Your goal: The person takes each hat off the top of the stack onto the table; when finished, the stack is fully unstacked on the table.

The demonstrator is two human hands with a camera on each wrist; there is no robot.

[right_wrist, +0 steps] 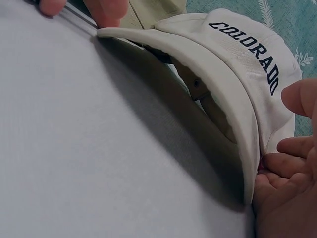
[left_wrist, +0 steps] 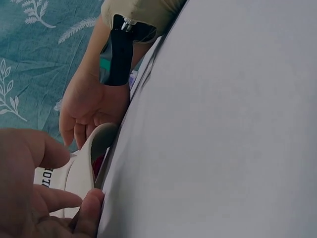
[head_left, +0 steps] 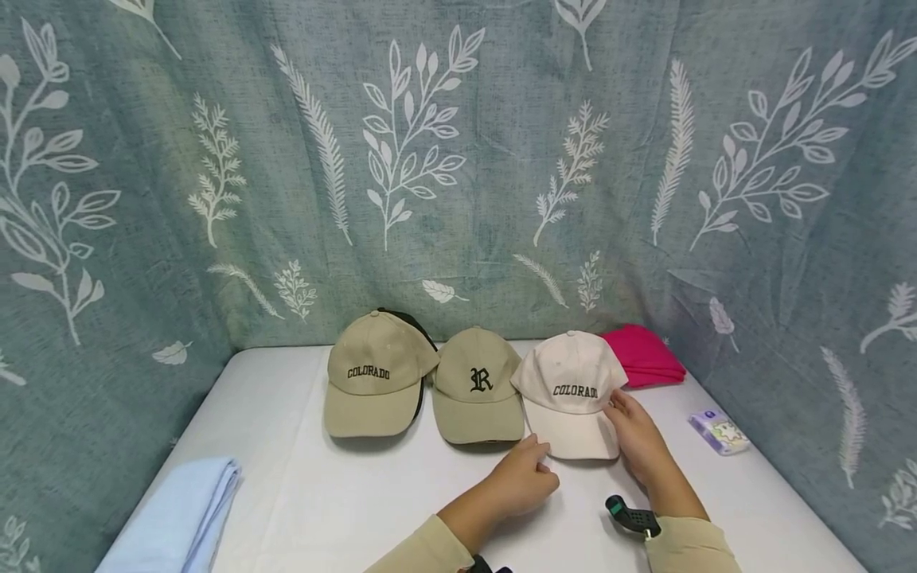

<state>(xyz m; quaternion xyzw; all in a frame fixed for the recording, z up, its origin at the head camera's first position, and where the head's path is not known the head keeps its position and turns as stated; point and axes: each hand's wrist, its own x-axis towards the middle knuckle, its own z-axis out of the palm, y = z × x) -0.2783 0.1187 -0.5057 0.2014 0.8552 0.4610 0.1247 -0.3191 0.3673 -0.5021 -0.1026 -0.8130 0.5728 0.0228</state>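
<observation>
A cream baseball cap (head_left: pixel 571 374) with COLORADO lettering lies on the white surface, its brim facing me. At the brim's left corner my left hand (head_left: pixel 519 477) pinches the edge with its fingertips. My right hand (head_left: pixel 641 438) touches the cap's right side with loosely bent fingers, near where crown meets brim. In the right wrist view the right thumb (right_wrist: pixel 299 97) lies by the lettering and the brim arches above the surface. Left of it sit a khaki cap (head_left: pixel 478 374) with an R and a tan COLORADO cap (head_left: pixel 376 358), a dark cap partly hidden behind it.
Folded red cloth (head_left: pixel 645 356) lies behind the cream cap. A small purple-and-white packet (head_left: pixel 719 432) is to the right. Folded light-blue cloth (head_left: pixel 175 517) lies front left. A green leaf-patterned curtain (head_left: pixel 458 159) encloses the back and sides.
</observation>
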